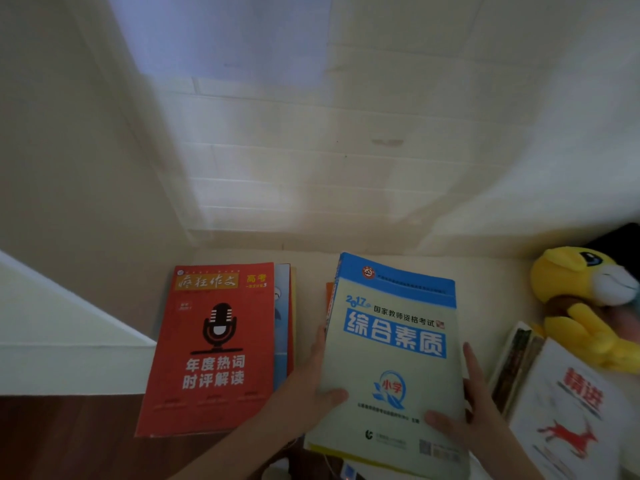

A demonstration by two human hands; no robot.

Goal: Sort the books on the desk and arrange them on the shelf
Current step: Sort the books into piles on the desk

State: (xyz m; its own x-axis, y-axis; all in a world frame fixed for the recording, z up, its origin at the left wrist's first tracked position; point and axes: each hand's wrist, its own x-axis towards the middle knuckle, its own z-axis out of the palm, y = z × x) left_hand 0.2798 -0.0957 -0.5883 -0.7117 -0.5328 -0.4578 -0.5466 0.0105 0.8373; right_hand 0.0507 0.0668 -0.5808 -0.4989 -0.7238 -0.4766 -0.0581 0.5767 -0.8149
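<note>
At the far left a white ledge (69,341) juts in beside the desk (311,261). Next to it a red book (211,348) with a black microphone on its cover lies flat, face up, on top of a blue-edged book (282,323) that sticks out along its right side.

Just right of that pile, your left hand (311,386) grips the left edge of the blue-topped book (391,358), with the thumb pressed on the pale cover and the fingers running along the side. This book sits in the middle of the desk, face up, its top edge pointing toward the wall. An orange book (329,299) peeks out under its upper left corner, though the blur makes it hard to say whether the two touch.

Your right hand (474,403) holds the same book at its lower right, thumb on the cover and fingers stretched up along the right edge.

Further right, a few book spines (516,362) show beside a white book (568,417) with a red deer on it. A yellow plush toy (581,306) lies behind them, at the right edge
</note>
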